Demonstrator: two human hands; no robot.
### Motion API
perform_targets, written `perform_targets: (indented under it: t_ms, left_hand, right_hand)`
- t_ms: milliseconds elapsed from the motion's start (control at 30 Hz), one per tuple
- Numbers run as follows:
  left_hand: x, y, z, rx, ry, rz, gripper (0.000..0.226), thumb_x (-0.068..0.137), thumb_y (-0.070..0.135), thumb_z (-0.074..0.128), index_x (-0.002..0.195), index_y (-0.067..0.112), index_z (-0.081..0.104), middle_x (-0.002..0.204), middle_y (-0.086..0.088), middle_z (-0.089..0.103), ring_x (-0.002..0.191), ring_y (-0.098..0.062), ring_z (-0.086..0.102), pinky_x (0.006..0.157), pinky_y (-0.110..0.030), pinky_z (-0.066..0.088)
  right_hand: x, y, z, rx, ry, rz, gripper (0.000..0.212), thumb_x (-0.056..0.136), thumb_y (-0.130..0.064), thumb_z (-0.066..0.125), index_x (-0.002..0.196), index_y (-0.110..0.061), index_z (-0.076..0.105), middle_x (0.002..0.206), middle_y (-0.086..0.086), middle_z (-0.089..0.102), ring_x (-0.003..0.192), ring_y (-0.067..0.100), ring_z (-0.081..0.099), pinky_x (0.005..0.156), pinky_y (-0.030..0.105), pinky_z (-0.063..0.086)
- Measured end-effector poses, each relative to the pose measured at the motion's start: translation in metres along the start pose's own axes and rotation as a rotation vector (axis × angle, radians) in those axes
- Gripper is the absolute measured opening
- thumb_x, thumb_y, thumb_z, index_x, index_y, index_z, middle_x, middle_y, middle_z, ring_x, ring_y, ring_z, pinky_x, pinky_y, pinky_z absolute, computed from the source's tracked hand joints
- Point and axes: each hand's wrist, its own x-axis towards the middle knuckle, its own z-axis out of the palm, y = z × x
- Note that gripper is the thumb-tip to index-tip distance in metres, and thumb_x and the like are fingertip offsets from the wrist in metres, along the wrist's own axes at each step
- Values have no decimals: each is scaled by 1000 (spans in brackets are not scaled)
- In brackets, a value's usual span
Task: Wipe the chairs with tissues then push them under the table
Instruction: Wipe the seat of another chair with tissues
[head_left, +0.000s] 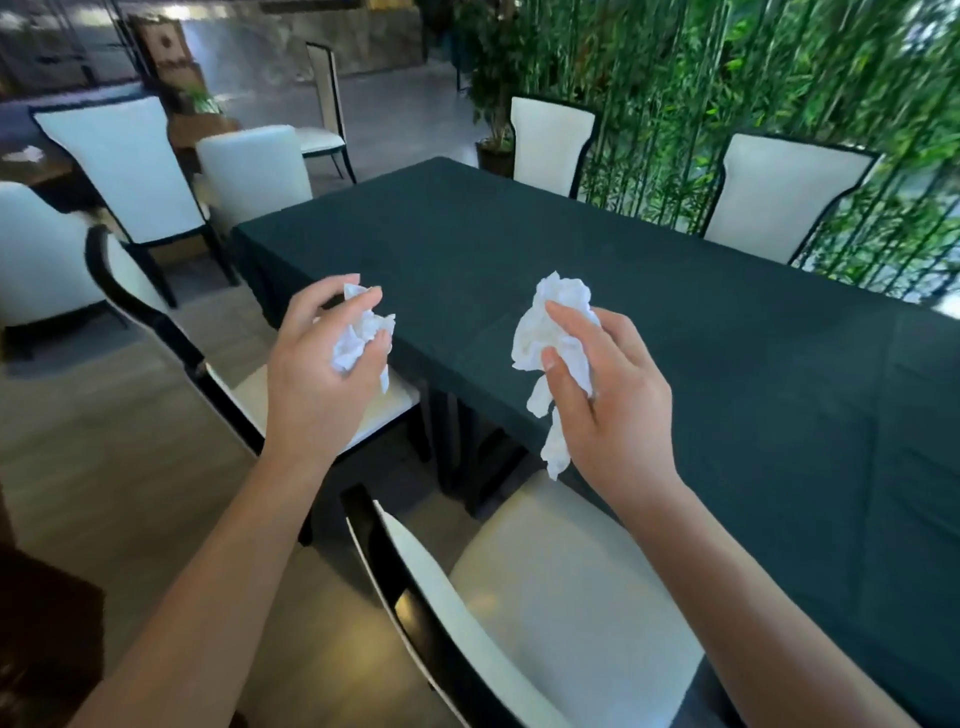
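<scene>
My left hand (317, 374) holds a small crumpled white tissue (361, 332) above the edge of the dark green table (675, 332). My right hand (608, 400) grips a larger crumpled tissue (545, 338) that hangs down over the table's near edge. Directly below me stands a white-cushioned chair (561, 597) with a black frame, its seat partly out from the table. A second matching chair (244, 395) stands to the left, also pulled out, its seat partly hidden by my left hand.
Two white chairs (550, 140) (779, 197) sit at the table's far side before a bamboo plant screen (753, 78). Another chair (254, 171) stands at the table's far end. More chairs (124, 166) and a wooden table (31, 171) lie to the left.
</scene>
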Motion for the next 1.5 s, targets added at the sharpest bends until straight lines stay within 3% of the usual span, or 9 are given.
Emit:
perform_targets:
  t_ms: [100,267,400,533,767,1033,1167,1333,1500]
  left_hand:
    - [8,1,16,-51,-42,13,29,96,16,70,125,19,72,138,13,54,125,9,50,107,-10,37]
    - [22,-5,51,-157,-142,118,29,94,12,72,124,14,73,136,9,56,127,-1,53,109,-21,42]
    - [25,-2,71,-280,-248,146,31,93,9,71,124,13,74,138,5,57,128,-4,54,108,-18,42]
    - [29,-2,74,-357,-301,196,29,94,8,72,123,12,74,138,2,58,125,5,52,104,-10,39]
    - [18,-16,62,-412,-360,234,27,96,11,71,123,10,73,138,-3,58,124,5,53,104,-11,39]
    - [-8,8,50,-401,-268,259,26,96,12,71,122,10,74,136,-1,58,123,10,51,104,-10,39]
    - [-29,24,51,-377,-336,276,27,96,11,71,123,13,73,135,5,56,122,11,50,102,-8,38]
    - [-47,46,53,-367,-409,323,26,97,10,69,123,11,74,136,-4,59,120,11,51,101,-10,41]
    - [-55,73,66,-393,-493,357,27,97,7,69,124,11,73,139,-1,59,115,17,51,98,-4,37]
  right_hand:
    - [-4,6,-6,-38,40,38,37,103,-23,57,139,-34,61,130,-21,54,100,-19,49,83,1,38]
    - [-16,5,-21,-102,67,113,38,104,-25,55,140,-36,58,132,-21,55,97,5,59,78,29,53]
    - [-32,-1,-33,-215,162,166,37,102,-27,55,138,-33,60,130,-19,57,98,7,60,79,37,56]
    - [-44,-18,-25,-286,222,251,38,101,-25,56,138,-32,60,131,-17,58,99,6,58,79,33,53]
    - [-72,-45,-1,-342,245,278,40,100,-19,59,138,-29,61,133,-14,59,98,5,58,76,32,52]
    - [-89,-46,-42,-359,298,203,41,97,-18,59,137,-24,63,132,-7,62,99,5,57,73,20,40]
    - [-112,-43,-55,-326,303,217,40,98,-13,62,137,-23,63,131,-8,61,100,5,56,75,20,41]
    - [-142,-35,-69,-297,320,284,40,98,-11,62,136,-25,63,129,-10,60,99,4,56,75,22,41]
    - [-157,-36,-100,-312,421,324,40,98,-10,61,133,-26,64,129,-12,60,101,4,57,78,25,45]
